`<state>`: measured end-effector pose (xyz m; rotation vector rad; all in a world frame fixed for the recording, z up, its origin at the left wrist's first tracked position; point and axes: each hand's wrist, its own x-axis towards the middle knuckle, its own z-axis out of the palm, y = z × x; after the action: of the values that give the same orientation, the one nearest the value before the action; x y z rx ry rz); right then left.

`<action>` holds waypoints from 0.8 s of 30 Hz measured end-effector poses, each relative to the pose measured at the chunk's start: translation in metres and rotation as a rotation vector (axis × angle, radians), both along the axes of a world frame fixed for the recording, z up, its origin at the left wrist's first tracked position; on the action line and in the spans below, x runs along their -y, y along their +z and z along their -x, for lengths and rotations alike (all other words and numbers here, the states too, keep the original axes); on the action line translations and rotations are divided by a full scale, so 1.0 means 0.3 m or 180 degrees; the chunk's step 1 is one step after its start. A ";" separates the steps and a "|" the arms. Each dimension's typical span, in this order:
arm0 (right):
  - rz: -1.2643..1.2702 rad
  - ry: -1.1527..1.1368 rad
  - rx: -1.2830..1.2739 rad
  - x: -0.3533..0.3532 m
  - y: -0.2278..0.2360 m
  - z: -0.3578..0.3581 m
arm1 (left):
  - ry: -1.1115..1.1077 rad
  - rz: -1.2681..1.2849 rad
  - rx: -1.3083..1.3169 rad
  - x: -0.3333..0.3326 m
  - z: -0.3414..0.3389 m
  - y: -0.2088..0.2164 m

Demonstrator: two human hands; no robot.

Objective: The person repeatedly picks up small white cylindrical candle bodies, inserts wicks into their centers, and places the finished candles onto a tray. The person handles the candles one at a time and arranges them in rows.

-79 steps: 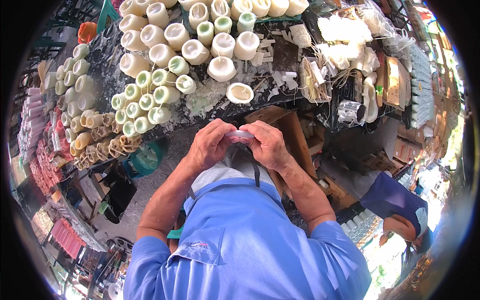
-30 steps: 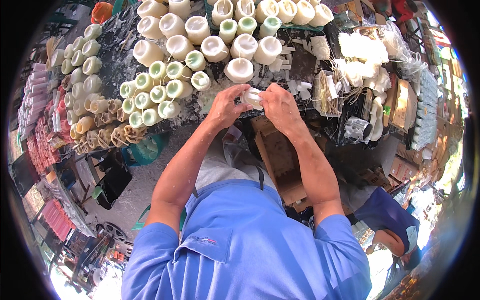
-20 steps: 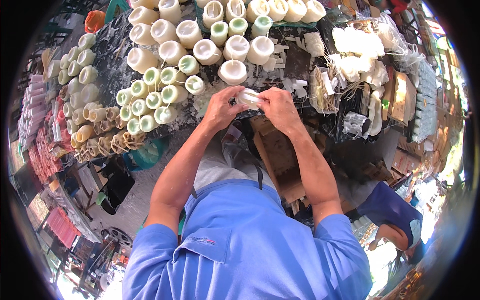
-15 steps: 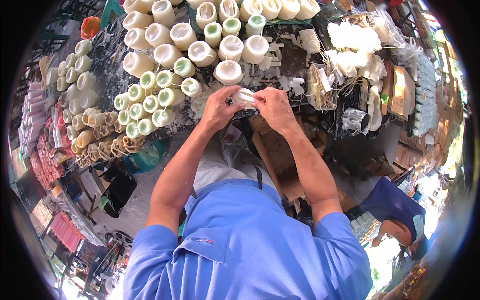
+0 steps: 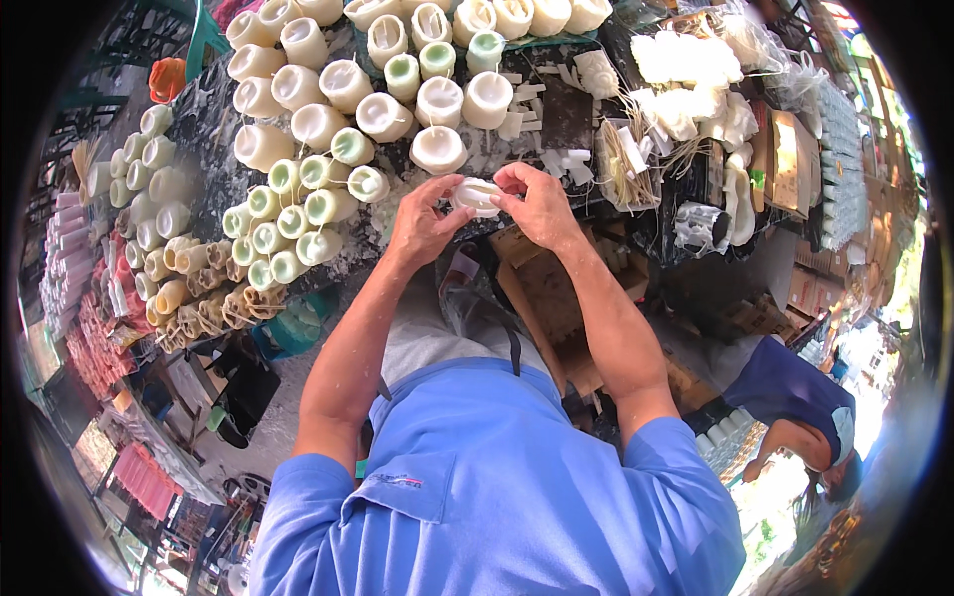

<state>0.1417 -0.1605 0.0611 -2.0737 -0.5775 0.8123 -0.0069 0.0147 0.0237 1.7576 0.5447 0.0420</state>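
Observation:
Between my two hands, just off the front edge of the table, is a white round candle with its hollowed top turned up. My left hand is closed round its left side, thumb and fingers on the rim. From the other side, my right hand pinches it with thumb and fingertips. Part of the candle is hidden by the fingers. Closest to it on the table is a wide white candle. Rows of cream candles and pale green candles stand beyond and to the left.
Right of the candles lie white strips, a tray of wicks and lumps of white wax. Brown candles line the left edge. Below the table sits an open cardboard box. Another person bends at the lower right.
The held candle has tilted so that more of its top shows. My right fingers have shifted on its rim. The whole table view has slid slightly left.

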 end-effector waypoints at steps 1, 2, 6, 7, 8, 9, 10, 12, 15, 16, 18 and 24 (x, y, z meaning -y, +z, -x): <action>0.0058 0.0054 -0.0027 -0.004 0.001 -0.005 | 0.0039 0.0072 0.0056 -0.001 0.000 -0.006; 0.0154 0.0098 -0.0079 -0.006 0.003 -0.012 | 0.0084 0.0025 0.0035 -0.004 -0.003 -0.011; 0.0394 0.0325 -0.0485 -0.009 0.006 -0.039 | 0.0174 -0.0166 -0.0157 -0.012 -0.024 -0.010; 0.0382 0.0348 -0.0522 -0.007 0.003 -0.043 | 0.0171 -0.0245 -0.0195 -0.013 -0.031 -0.005; 0.0372 0.0351 -0.0567 -0.005 -0.001 -0.044 | 0.0183 -0.0222 -0.0287 -0.013 -0.035 0.001; 0.0297 0.0372 -0.0609 -0.004 -0.007 -0.044 | 0.0189 -0.0224 -0.0342 -0.012 -0.039 0.007; 0.0284 0.0334 -0.0606 -0.003 -0.016 -0.045 | 0.0190 -0.0252 -0.0343 -0.011 -0.043 0.013; 0.0180 0.0267 -0.0628 -0.005 -0.036 -0.046 | 0.0237 -0.0191 -0.0358 -0.007 -0.048 0.021; 0.0295 0.0206 -0.0568 -0.006 -0.058 -0.049 | 0.0286 -0.0173 -0.0397 -0.003 -0.050 0.025; 0.0200 0.0182 -0.0534 -0.004 -0.061 -0.049 | 0.0300 -0.0171 -0.0422 -0.002 -0.052 0.025; 0.0150 0.0071 -0.0564 0.007 -0.060 -0.049 | 0.0289 -0.0162 -0.0420 -0.003 -0.052 0.025; 0.0160 -0.0477 -0.0512 0.075 -0.039 -0.024 | 0.0354 -0.0173 -0.0397 -0.009 -0.047 0.038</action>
<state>0.1488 -0.1830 0.0493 -2.0463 -0.3130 0.9030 0.0073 0.0173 0.0350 1.7897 0.7380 0.0254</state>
